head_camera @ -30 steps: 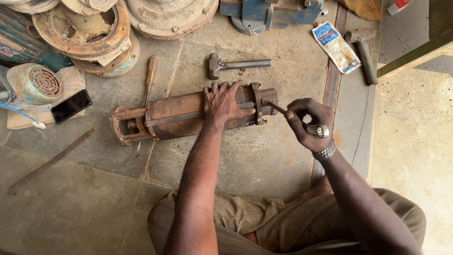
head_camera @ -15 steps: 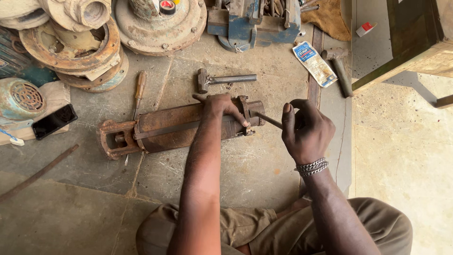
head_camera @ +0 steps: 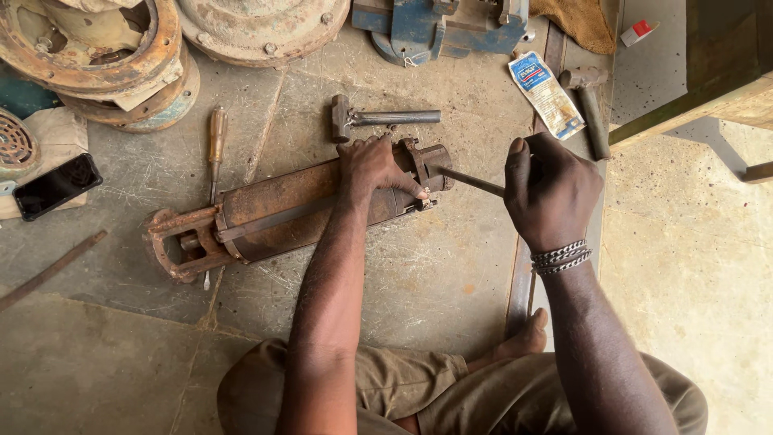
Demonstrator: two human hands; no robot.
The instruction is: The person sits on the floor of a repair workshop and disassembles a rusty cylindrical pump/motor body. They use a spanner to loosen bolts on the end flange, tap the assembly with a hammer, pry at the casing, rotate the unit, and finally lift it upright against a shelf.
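A long rusty pump body [head_camera: 298,211] lies slantwise on the concrete floor [head_camera: 419,274], its bracketed end low on the left and its flanged end raised toward the right. The left hand [head_camera: 374,165] presses flat over the top of that body near the flange, fingers spread and curled round the far side, holding it down. A thin metal rod [head_camera: 471,181] pokes into the flanged end; the right hand [head_camera: 551,189] is closed in a fist round the rod's outer part, a beaded bracelet [head_camera: 561,258] on the wrist. Compared with a second ago, the right hand sits higher and grips the rod with the knuckles up, where earlier it held the tool lower with the fingers turned toward the camera; the left hand has stayed on the body, and the whole view has drawn closer. Just beyond the body lies a small hammer [head_camera: 378,118], and to its left a wooden-handled screwdriver [head_camera: 215,149], its blade running under the body. Farther out are stacked rusty round housings [head_camera: 97,56], a blue vise [head_camera: 443,24], a flat printed packet [head_camera: 546,93], a second hammer [head_camera: 592,109] and, at left, a black phone [head_camera: 56,185]. A bare foot [head_camera: 523,342] rests by the floor strip below the right arm.
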